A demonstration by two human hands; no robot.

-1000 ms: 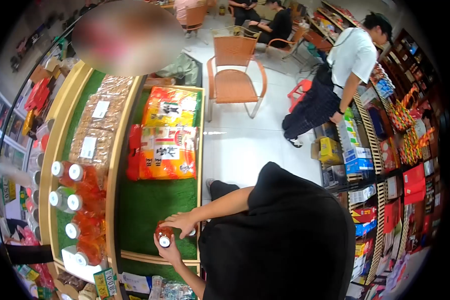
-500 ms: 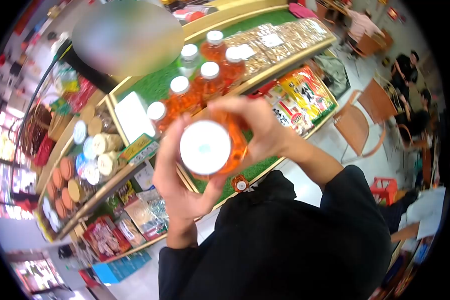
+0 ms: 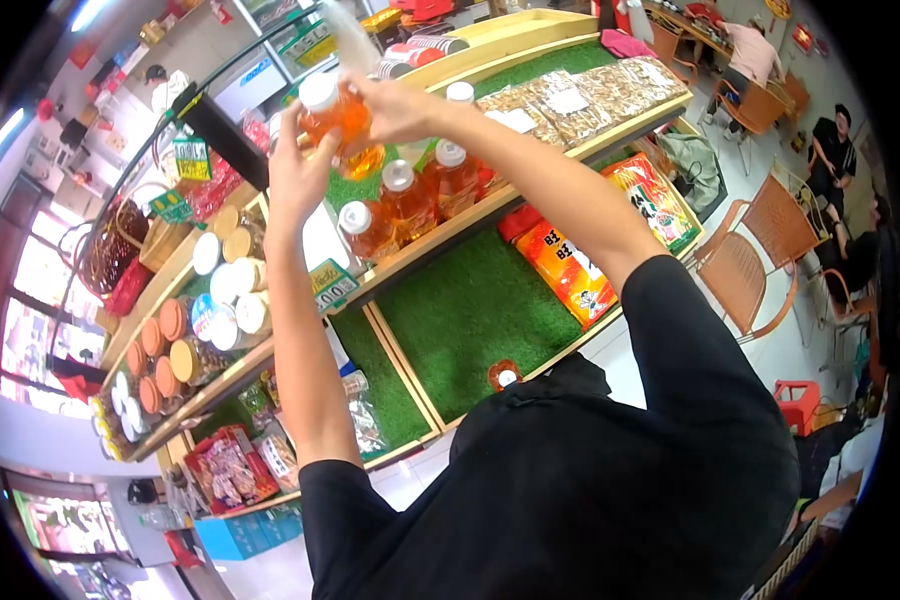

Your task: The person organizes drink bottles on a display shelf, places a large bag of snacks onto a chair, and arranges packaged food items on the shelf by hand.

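Observation:
Both hands grip one clear bottle of orange liquid [image 3: 338,117], its white cap tilted up toward the left. My left hand [image 3: 300,170] wraps its near left side, fingers closed. My right hand [image 3: 395,108] closes on its right side, the arm stretched across the display. The bottle is held at the far side of the upper shelf, above green turf. Just in front of it stand similar white-capped bottles [image 3: 407,212] in rows along the shelf edge. On the lower turf shelf another bottle [image 3: 505,374] stands near my body.
Lidded jars [image 3: 198,362] crowd the left section, beside a green price sign [image 3: 332,284]. Bagged dried goods [image 3: 560,105] lie at the upper right. Orange snack packs [image 3: 565,270] sit on the lower shelf. Chairs [image 3: 735,275] and seated people are at the right.
My hands have carried the bottle away from my chest, outward and up-left over the upper shelf. Both arms are now extended, and more of the lower turf shelf shows.

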